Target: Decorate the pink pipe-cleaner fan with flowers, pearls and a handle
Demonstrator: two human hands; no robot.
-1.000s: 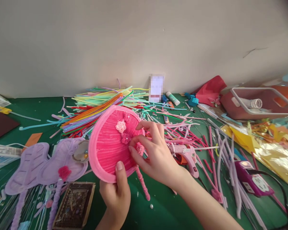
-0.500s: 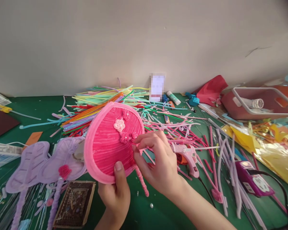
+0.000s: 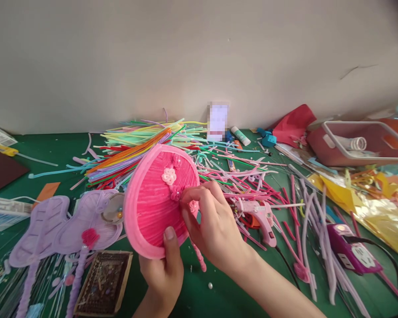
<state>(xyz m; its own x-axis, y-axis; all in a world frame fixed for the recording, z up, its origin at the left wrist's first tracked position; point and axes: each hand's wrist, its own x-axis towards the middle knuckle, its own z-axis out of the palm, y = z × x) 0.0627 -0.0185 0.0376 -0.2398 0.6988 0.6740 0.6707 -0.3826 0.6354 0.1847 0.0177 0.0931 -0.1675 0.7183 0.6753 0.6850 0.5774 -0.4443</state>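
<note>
My left hand (image 3: 162, 274) clamps the lower rim of the pink fuzzy-stem fan (image 3: 152, 207), tilted above the green table (image 3: 228, 298). My right hand (image 3: 215, 225) curls its fingers by the fan's flowers (image 3: 169, 176); whether the fingertips pinch anything, I cannot tell.

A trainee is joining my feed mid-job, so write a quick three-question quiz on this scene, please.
1. Which hand has its thumb on the front of the pink fan-shaped piece?
2. True or false: the glue gun lies to the right of that piece in the picture.
3. The rose on the lavender shape is: A) yellow, B) deep pink, C) blue.

Key: 1. the left hand; 2. true; 3. B.
</note>
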